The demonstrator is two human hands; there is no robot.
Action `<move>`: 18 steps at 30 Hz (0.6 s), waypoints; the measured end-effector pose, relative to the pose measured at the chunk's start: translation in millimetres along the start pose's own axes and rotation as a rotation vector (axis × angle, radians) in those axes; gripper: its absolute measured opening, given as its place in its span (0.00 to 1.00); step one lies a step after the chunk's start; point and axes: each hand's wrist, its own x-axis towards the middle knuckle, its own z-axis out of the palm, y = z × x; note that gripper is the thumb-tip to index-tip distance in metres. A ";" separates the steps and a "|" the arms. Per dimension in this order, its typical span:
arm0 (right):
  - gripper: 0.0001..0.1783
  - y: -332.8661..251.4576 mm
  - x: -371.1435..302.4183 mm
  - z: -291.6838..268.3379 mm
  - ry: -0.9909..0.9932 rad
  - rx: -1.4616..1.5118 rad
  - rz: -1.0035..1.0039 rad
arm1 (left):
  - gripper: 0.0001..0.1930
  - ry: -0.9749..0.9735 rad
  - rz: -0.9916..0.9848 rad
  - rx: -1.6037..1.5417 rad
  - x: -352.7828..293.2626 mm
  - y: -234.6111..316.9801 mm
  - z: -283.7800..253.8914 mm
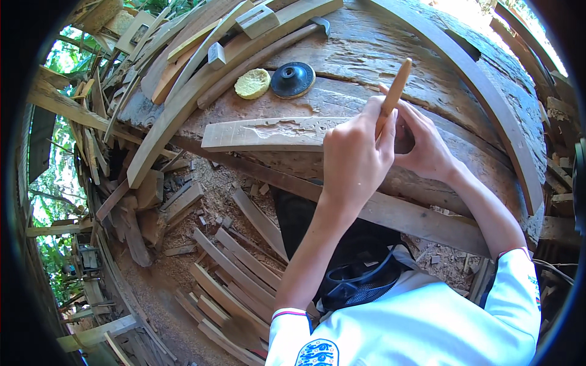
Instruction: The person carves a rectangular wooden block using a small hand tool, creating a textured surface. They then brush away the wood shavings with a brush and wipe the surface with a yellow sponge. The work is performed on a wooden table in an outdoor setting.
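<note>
My left hand (pixel 359 146) is closed round a smooth, tapered wooden stick (pixel 398 85) that resembles a tool handle and points up and away from me. The stick's lower end is hidden by my fingers. Close against it, my right hand (pixel 427 141) has its fingers curled and thumb bent in; what it grips there cannot be made out. Beneath both hands lies a pale wooden board (pixel 244 133) with a rough, gouged patch on its upper face. Beyond the board's left part, a round yellow pad (pixel 252 84) sits beside a black backing disc (pixel 293 80).
A weathered workbench (pixel 360 61) supports everything. A long curved plank (pixel 476 73) lies along its right side. At the left are stacked curved timbers (pixel 159 137) with small blocks and a long-handled tool (pixel 262 61). Wood strips (pixel 238 268) and shavings cover the ground.
</note>
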 end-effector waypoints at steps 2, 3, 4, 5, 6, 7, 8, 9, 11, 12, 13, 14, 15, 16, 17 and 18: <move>0.69 1.0 0.1 -2.4 0.005 -0.022 -0.026 | 0.08 0.016 -0.138 -0.134 3.8 -0.7 -14.4; 0.69 -2.3 -0.7 -4.3 0.025 -0.050 -0.048 | 0.08 0.011 -0.201 -0.199 6.8 -4.3 -26.0; 0.69 -5.7 -0.5 -5.9 0.051 -0.074 -0.074 | 0.09 0.015 -0.187 -0.083 7.5 -14.9 -42.0; 0.69 -6.7 0.2 -8.5 0.039 -0.052 -0.039 | 0.09 0.009 -0.264 0.030 8.1 -27.4 -59.7; 0.69 -9.6 -0.8 -9.5 0.012 -0.022 -0.013 | 0.09 0.132 -0.218 0.062 4.5 -51.0 -75.8; 0.69 -11.2 -1.2 -10.1 -0.016 0.007 0.018 | 0.09 0.184 -0.193 0.149 4.0 -71.4 -96.6; 0.68 -13.1 1.0 -10.8 -0.018 0.010 0.015 | 0.09 0.270 -0.136 0.283 1.5 -90.5 -115.7; 0.68 -16.1 2.3 -9.3 -0.026 0.016 0.011 | 0.10 0.352 -0.096 0.365 -1.8 -109.6 -135.5; 0.68 -18.7 1.0 -6.5 -0.031 0.017 0.007 | 0.10 0.373 -0.121 0.466 -1.4 -134.5 -156.9; 0.68 -20.2 2.1 -5.2 -0.031 0.021 -0.009 | 0.10 0.438 -0.009 0.450 -1.0 -145.2 -157.8; 0.68 -17.0 1.9 -6.5 -0.026 0.010 -0.010 | 0.10 0.378 -0.095 0.444 3.7 -126.4 -142.4; 0.68 -13.7 1.8 -7.3 -0.017 -0.006 -0.005 | 0.09 0.318 -0.179 0.439 6.4 -102.0 -119.0; 0.68 -12.5 0.6 -7.2 -0.014 -0.021 -0.004 | 0.09 0.251 -0.079 0.525 5.1 -94.4 -97.9; 0.68 -9.0 -0.7 -8.3 -0.009 -0.037 0.002 | 0.08 0.149 -0.135 0.491 4.4 -71.0 -73.5; 0.68 -10.1 0.1 -7.9 -0.011 -0.020 -0.004 | 0.06 0.153 -0.023 0.437 -0.7 -58.7 -54.3; 0.68 -7.9 -0.3 -5.5 -0.012 -0.001 -0.004 | 0.06 0.062 -0.038 0.302 -4.3 -32.3 -40.2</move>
